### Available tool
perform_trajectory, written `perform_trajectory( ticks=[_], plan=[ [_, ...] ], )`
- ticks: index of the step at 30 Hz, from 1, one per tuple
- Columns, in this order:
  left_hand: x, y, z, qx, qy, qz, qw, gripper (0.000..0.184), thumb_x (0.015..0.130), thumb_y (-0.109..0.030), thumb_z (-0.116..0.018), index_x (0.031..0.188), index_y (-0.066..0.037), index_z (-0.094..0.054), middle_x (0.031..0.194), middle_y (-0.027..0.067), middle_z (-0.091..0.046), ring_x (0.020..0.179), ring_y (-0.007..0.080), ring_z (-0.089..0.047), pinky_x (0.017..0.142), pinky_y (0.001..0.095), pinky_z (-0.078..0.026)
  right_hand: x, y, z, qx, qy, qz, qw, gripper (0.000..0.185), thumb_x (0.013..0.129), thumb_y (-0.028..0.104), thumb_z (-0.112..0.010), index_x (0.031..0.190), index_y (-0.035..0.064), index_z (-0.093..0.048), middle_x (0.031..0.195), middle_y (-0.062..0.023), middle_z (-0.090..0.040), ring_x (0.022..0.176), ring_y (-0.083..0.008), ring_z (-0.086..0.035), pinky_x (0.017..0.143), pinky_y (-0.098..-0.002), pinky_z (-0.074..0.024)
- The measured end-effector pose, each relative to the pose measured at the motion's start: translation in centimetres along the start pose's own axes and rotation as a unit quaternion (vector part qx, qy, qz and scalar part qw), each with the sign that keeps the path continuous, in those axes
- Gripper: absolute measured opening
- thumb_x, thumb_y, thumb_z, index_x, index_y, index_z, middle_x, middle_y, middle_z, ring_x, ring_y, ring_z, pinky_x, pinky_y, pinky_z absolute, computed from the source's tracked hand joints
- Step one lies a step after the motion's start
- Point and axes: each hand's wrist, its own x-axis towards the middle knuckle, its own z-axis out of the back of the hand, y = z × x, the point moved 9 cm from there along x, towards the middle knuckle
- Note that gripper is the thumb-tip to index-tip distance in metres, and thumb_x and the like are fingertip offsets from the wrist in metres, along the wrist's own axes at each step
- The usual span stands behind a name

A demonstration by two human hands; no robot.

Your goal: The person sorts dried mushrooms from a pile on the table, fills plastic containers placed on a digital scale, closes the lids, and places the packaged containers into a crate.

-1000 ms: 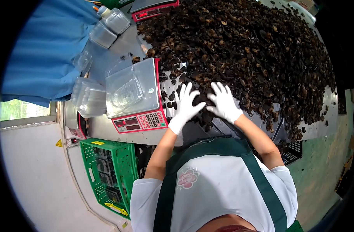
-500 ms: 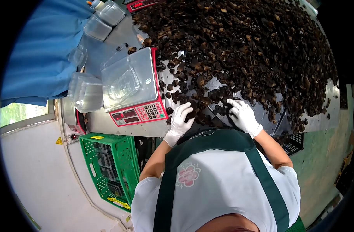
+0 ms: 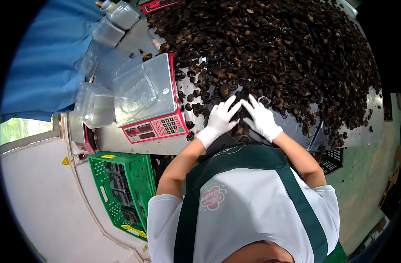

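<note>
A wide heap of dark brown, curled pieces, like dried mushrooms [image 3: 270, 52], covers much of the metal table. At its near edge, my left hand [image 3: 222, 119], in a white glove, rests palm down with its fingers apart. My right hand [image 3: 259, 119], gloved the same way, lies just to the right with its fingers spread on the pieces. The fingertips of both hands nearly meet. Some dark pieces show between and below the palms. Left of my left hand stands a red-framed scale [image 3: 150, 98] with a clear plastic container [image 3: 139, 94] on its plate.
Clear containers [image 3: 95, 105] are stacked left of the scale, with more [image 3: 121, 16] farther back beside a bottle. A second scale [image 3: 156, 5] is at the top. A green crate [image 3: 121, 188] with black items stands below the table's left side. A black crate [image 3: 331, 161] is at the right.
My hands have moved from wider apart, with fingers curled, to close together with fingers spread. They are also slightly farther forward on the pieces.
</note>
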Motion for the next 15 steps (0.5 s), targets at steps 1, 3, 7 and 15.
perform_trajectory(
  ticks=[1, 3, 7, 15],
  plan=[
    [1.4, 0.3, 0.1, -0.002, -0.033, -0.002, 0.999, 0.068, 0.066, -0.024, -0.077, 0.13, -0.016, -0.053, 0.135, 0.0104, -0.049, 0.098, 0.0259, -0.057, 0.08, 0.0362, -0.049, 1.0, -0.8, 0.7, -0.021, -0.017, -0.021, 0.999, 0.075, 0.072, 0.019, -0.073, 0.139, 0.0156, -0.039, 0.137, -0.0196, -0.042, 0.095, -0.0335, -0.058, 0.075, -0.0399, -0.054],
    [3.8, 1.3, -0.6, 0.016, -0.037, 0.031, 0.999, 0.062, 0.069, -0.028, -0.074, 0.127, -0.016, -0.055, 0.136, 0.0081, -0.049, 0.1, 0.0253, -0.058, 0.083, 0.0352, -0.052, 2.8, -2.5, 2.0, -0.039, -0.063, -0.047, 0.996, 0.076, 0.072, 0.018, -0.073, 0.139, 0.0126, -0.038, 0.137, -0.0189, -0.043, 0.096, -0.0331, -0.058, 0.075, -0.0399, -0.054],
    [5.1, 1.2, 0.0, -0.049, -0.053, 0.024, 0.997, 0.053, 0.073, -0.026, -0.072, 0.123, -0.016, -0.058, 0.134, 0.0081, -0.05, 0.103, 0.0253, -0.059, 0.086, 0.0349, -0.051, 2.7, -2.6, 3.2, -0.025, -0.097, -0.055, 0.993, 0.065, 0.075, 0.017, -0.07, 0.134, 0.009, -0.044, 0.137, -0.0183, -0.043, 0.094, -0.0326, -0.058, 0.075, -0.0395, -0.0538],
    [-3.6, -1.2, 1.3, 0.006, 0.018, 0.02, 1.0, 0.049, 0.062, -0.019, -0.074, 0.109, -0.012, -0.06, 0.127, 0.0033, -0.055, 0.113, 0.0246, -0.048, 0.092, 0.0396, -0.036, -5.1, -0.7, 0.5, -0.004, 0.025, -0.046, 0.999, 0.05, 0.08, 0.019, -0.065, 0.127, 0.0106, -0.052, 0.135, -0.0136, -0.048, 0.094, -0.03, -0.06, 0.073, -0.0375, -0.0546]
  ],
)
